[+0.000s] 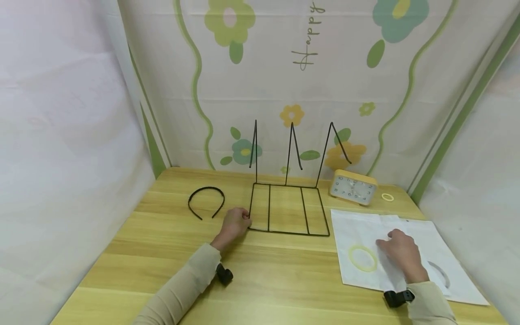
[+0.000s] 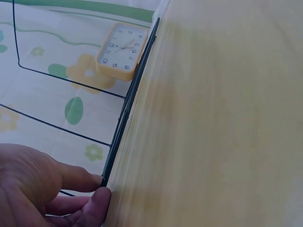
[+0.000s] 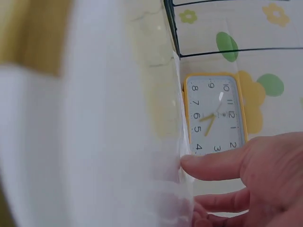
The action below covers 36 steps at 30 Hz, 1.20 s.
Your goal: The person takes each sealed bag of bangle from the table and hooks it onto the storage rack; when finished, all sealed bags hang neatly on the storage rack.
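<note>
My left hand [image 1: 234,224] pinches the left front corner of a black wire rack [image 1: 288,233] between thumb and fingers. In the left wrist view, the thumb and forefinger meet at the end of the dark wire [image 2: 124,111]. The rack's flat base lies on the table, and three bent wire arms rise at its back. On the right, my right hand [image 1: 402,253] rests with loosely bent fingers on flat white sheets [image 1: 386,223]. A pale yellow ring [image 1: 351,258] shows on them beside the hand. The right wrist view has the thumb [image 3: 208,164] touching the glossy sheet's edge.
A black headband [image 1: 207,188] lies left of the rack. Behind the sheets stands a yellow alarm clock [image 1: 353,187], with a small pale ring [image 1: 383,195] to its right. A grey curved band [image 1: 440,271] shows on the sheets. Printed fabric walls [image 1: 162,67] enclose the table.
</note>
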Tool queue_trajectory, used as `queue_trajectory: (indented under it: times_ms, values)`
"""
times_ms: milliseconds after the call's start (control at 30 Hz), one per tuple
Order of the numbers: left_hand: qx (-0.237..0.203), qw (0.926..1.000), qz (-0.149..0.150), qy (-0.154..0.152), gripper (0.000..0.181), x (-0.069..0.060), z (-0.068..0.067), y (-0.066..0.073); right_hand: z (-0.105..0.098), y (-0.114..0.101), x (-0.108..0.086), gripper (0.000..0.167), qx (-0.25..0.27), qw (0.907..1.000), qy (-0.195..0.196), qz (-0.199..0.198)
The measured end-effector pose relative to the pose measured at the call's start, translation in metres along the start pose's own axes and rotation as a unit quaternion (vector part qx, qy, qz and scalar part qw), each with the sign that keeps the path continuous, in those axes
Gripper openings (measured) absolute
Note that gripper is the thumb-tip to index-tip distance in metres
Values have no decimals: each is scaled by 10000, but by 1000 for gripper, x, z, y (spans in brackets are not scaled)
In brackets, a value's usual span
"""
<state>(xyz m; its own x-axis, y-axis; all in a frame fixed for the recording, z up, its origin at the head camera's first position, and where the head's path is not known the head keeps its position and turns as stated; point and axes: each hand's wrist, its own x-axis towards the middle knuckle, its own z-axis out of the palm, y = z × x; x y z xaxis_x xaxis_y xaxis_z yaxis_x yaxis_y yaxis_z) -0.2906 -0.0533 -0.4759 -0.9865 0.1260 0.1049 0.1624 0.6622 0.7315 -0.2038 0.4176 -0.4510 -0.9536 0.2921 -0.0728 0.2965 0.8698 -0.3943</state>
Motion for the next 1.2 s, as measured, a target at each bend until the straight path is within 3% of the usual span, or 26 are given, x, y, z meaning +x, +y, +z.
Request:
queue_trajectory:
  times_ms: [133,333,633,900,1033,1133,1200]
  values:
    - [-48,10000,-60,49,25,-1,1,0,-1,9,4,52,280,9993,147,192]
    - [-59,9999,-61,72,24,-1,3,-1,-5,16,1,52,834,9952,503,78]
    - [-24,9999,-69,122,24,1,3,-3,-6,3,-6,51,1700,9810,927,-73]
    - [7,9999,-72,101,24,3,4,-3,-10,-11,-10,63,2264,9703,798,288]
    - [0,9999,-150,83,24,3,5,-3,-16,-19,-13,69,2438,9663,784,262]
    - [-24,9999,-153,73,24,3,3,-4,-20,-26,-17,59,2853,9549,817,61]
    - [-40,9999,-142,65,25,2,3,-4,-23,-31,-20,38,3386,9379,753,-74]
